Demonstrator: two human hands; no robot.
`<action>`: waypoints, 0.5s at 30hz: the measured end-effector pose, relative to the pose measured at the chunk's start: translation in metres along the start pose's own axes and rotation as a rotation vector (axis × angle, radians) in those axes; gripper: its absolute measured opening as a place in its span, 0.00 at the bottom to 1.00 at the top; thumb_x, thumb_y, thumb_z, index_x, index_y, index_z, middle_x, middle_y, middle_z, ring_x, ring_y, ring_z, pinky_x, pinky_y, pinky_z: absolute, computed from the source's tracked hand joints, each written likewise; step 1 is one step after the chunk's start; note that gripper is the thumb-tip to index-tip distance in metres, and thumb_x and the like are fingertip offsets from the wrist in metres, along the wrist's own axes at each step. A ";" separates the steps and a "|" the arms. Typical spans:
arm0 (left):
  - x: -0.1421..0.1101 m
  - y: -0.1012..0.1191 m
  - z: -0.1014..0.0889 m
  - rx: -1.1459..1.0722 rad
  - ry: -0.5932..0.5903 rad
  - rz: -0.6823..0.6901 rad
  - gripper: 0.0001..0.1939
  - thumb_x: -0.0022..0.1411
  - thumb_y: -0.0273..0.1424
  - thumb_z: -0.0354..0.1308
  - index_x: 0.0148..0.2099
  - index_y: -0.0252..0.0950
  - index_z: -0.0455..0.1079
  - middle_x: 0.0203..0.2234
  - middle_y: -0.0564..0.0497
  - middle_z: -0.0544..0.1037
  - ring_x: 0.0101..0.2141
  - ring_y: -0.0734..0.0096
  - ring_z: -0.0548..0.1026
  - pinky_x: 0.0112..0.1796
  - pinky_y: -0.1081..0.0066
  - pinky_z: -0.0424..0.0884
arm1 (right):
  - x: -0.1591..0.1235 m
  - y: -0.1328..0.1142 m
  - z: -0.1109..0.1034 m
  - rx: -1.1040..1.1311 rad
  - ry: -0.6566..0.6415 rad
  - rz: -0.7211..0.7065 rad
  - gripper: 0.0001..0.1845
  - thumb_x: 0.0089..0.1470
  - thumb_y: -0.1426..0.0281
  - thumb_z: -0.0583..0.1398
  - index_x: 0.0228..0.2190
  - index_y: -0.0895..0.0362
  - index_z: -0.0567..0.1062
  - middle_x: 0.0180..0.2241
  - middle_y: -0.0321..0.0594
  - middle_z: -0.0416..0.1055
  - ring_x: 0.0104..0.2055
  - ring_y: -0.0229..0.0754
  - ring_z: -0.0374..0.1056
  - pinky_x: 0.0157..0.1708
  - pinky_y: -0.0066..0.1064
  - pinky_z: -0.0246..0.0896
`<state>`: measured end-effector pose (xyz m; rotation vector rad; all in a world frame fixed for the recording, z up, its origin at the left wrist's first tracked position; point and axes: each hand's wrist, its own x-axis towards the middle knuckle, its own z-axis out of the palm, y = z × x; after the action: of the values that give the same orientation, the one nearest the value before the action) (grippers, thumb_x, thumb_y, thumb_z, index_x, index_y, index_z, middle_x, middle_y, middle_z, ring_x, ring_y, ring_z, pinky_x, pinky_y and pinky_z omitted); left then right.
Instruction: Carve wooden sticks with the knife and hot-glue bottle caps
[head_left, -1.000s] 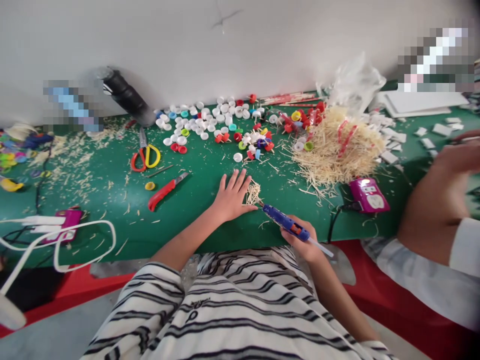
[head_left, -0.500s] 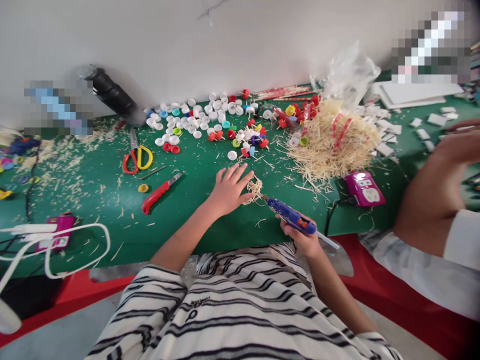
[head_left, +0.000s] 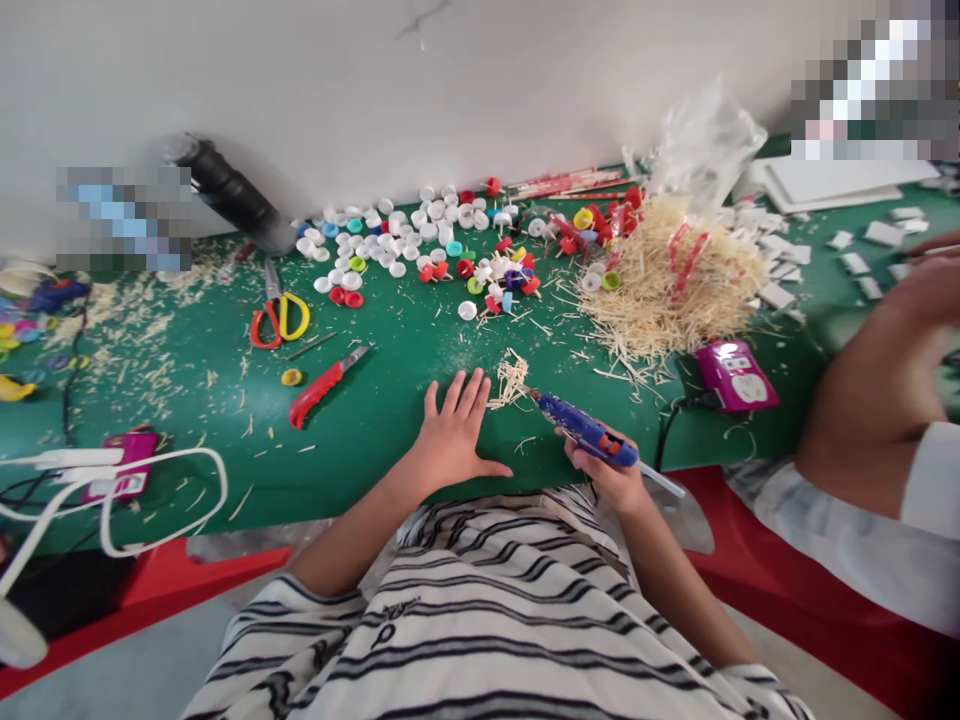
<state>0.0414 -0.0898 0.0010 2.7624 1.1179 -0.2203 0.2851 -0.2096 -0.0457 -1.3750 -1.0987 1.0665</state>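
My left hand (head_left: pixel 453 436) lies flat on the green table (head_left: pixel 375 420), fingers spread and holding nothing. Just beyond its fingertips, to the right, is a small clump of pale straw-like shreds (head_left: pixel 511 380). My right hand (head_left: pixel 611 475) is wrapped around a blue hot glue gun (head_left: pixel 585 430), whose nozzle points left at the edge of that clump. A clear glue stick (head_left: pixel 661 478) sticks out of the gun's back end.
Bottle caps (head_left: pixel 405 235) and a larger straw heap (head_left: pixel 675 285) spread along the back. Scissors (head_left: pixel 277 310) and a red-handled utility knife (head_left: pixel 326 388) lie left. A magenta power socket (head_left: pixel 735 377) sits right, near another person's arm (head_left: pixel 877 370).
My left hand has drawn back toward my body and away from the straw clump, its thumb now pointing right. My right hand with the glue gun has stayed almost still.
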 end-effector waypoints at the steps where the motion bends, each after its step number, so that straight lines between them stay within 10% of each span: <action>1: 0.003 0.007 0.001 -0.007 0.007 -0.018 0.69 0.49 0.74 0.43 0.76 0.29 0.31 0.74 0.38 0.37 0.72 0.36 0.36 0.66 0.35 0.35 | 0.000 -0.001 0.000 0.024 0.002 -0.008 0.18 0.55 0.53 0.63 0.38 0.54 0.77 0.26 0.38 0.68 0.26 0.40 0.60 0.27 0.35 0.58; 15: 0.058 0.012 -0.001 -0.040 0.011 -0.154 0.61 0.57 0.70 0.35 0.76 0.29 0.30 0.74 0.41 0.33 0.72 0.42 0.33 0.67 0.38 0.38 | 0.001 -0.004 -0.002 0.049 -0.037 -0.022 0.18 0.55 0.54 0.64 0.40 0.55 0.78 0.25 0.37 0.69 0.26 0.41 0.61 0.28 0.35 0.57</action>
<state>0.0913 -0.0589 -0.0078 2.6478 1.3249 -0.1981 0.2867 -0.2091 -0.0412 -1.3063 -1.1048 1.1000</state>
